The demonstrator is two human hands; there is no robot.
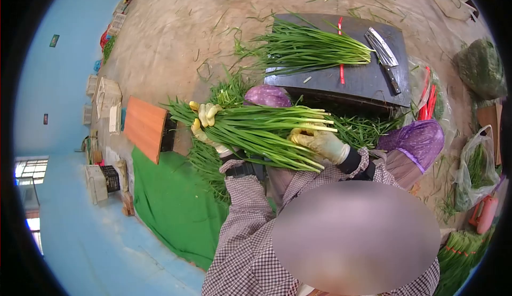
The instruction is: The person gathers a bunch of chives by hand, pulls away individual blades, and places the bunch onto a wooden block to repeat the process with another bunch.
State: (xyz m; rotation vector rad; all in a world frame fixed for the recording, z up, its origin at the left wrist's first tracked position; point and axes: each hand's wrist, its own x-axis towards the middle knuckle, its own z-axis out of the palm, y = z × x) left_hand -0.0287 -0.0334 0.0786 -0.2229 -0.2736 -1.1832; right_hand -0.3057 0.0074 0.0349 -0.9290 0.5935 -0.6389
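While it lies across the person's knees, the bundle of green chives (261,130) is held at both ends. The left grip (205,121) is curled tight round the leafy part, and the right grip (320,142) is closed round the pale stalk ends. Beyond, a second bundle (309,48) lies on the dark tabletop (362,80), beside a cleaver (384,56).

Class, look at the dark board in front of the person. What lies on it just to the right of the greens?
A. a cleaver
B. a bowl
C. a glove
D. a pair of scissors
A: a cleaver lies on the dark board, just right of the ends of the greens. The left hand and right hand grip a separate bunch.
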